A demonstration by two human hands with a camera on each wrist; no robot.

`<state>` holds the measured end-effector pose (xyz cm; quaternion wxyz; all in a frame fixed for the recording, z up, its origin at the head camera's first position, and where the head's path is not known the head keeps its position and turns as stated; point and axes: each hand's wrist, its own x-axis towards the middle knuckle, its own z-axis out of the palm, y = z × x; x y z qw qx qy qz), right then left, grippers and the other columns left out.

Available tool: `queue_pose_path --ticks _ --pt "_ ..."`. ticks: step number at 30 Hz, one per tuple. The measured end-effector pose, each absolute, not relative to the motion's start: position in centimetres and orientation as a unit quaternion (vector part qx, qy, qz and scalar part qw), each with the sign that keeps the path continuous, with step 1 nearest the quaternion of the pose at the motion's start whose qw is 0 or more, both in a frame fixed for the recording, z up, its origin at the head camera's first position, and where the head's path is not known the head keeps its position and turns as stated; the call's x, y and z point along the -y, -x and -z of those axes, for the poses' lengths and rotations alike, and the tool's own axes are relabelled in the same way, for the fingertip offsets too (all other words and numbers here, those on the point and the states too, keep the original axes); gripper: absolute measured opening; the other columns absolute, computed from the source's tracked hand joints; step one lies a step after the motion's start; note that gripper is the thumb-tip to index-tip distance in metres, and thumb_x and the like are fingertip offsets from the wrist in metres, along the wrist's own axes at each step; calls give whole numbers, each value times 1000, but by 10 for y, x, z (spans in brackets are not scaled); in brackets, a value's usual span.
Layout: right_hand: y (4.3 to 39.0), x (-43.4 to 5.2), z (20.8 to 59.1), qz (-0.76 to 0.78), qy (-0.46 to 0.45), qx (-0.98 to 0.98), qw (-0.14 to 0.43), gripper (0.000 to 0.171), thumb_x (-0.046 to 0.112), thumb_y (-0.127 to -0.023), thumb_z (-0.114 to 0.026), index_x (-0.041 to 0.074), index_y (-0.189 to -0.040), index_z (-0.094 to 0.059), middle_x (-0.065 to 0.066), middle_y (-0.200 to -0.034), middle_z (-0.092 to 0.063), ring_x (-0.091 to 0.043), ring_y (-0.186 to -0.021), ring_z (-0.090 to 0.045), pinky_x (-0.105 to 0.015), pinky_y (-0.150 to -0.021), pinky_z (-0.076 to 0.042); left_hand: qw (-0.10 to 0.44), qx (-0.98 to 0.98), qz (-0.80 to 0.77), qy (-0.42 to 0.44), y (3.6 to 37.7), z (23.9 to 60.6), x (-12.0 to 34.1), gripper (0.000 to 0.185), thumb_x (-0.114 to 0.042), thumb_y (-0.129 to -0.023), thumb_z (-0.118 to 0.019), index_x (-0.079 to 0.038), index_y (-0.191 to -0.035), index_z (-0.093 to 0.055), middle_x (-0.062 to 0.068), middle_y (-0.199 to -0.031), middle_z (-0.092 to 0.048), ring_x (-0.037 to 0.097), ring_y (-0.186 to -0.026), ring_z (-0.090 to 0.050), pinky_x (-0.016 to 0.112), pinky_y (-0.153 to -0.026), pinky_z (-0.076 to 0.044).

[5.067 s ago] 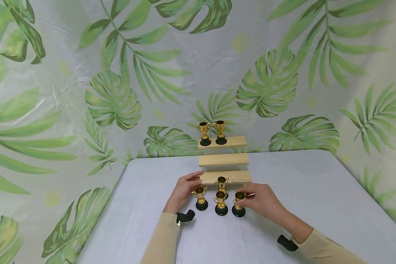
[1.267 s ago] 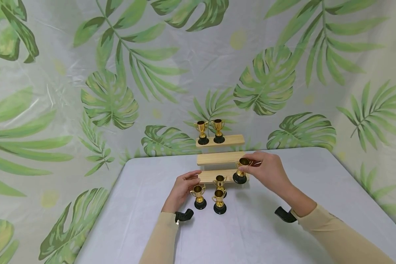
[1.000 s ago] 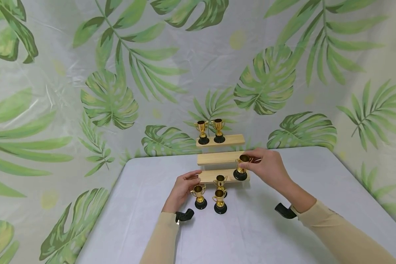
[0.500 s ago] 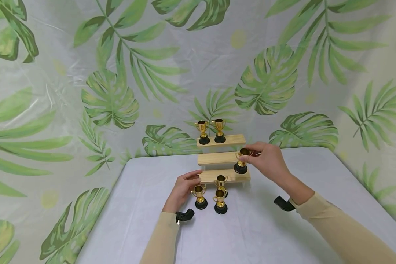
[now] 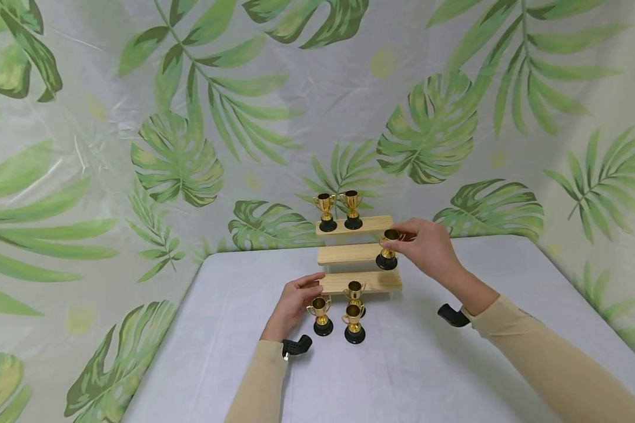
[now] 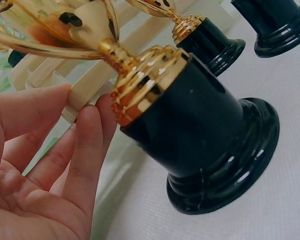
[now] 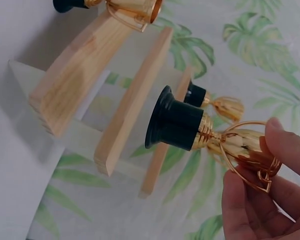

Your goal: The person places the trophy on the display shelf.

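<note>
A three-step wooden stand (image 5: 357, 254) sits at the back of the table. Two gold trophies with black bases (image 5: 339, 210) stand on its top step. My right hand (image 5: 402, 239) pinches the cup of another trophy (image 5: 387, 251) at the right end of the middle step, its base close to the board. The right wrist view shows that trophy (image 7: 190, 125) tilted beside the middle board (image 7: 130, 100), my fingers (image 7: 285, 145) round the cup. My left hand (image 5: 311, 286) rests with relaxed fingers at the bottom step's left end, beside a trophy (image 5: 321, 316). Two more trophies (image 5: 354, 308) stand just right of it.
The table (image 5: 402, 364) is covered in a pale grey cloth, and its left edge runs diagonally near my left arm. A leaf-patterned backdrop (image 5: 190, 147) hangs close behind the stand and along both sides. A black camera mount (image 5: 452, 315) sits at each wrist.
My right hand has lifted its trophy off the table, past the bottom step, up to the middle step's right end. The left hand and the other trophies have stayed put.
</note>
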<state>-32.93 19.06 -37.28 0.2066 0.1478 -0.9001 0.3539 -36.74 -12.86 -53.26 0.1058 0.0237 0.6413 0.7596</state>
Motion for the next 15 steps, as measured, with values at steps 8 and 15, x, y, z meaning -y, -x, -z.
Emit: queue_pose_path --ticks 8,15 --pt "340 -192 371 -357 -159 896 210 44 35 -83 -85 8 -117 -76 -7 -105 -73 -20 -81 -67 -38 -62 -54 107 -643 -758 -29 367 534 129 40 -7 -91 -73 -7 -130 -68 11 -114 -68 18 -98 -68 29 -83 -55" --pt "349 -192 366 -350 -163 897 213 44 32 -83 -85 6 -117 -76 -9 -102 -73 -22 -81 -66 -40 -64 -54 109 -640 -760 -30 368 535 129 42 -7 -91 -73 -6 -132 -67 11 -115 -67 18 -99 -68 28 -84 -55"
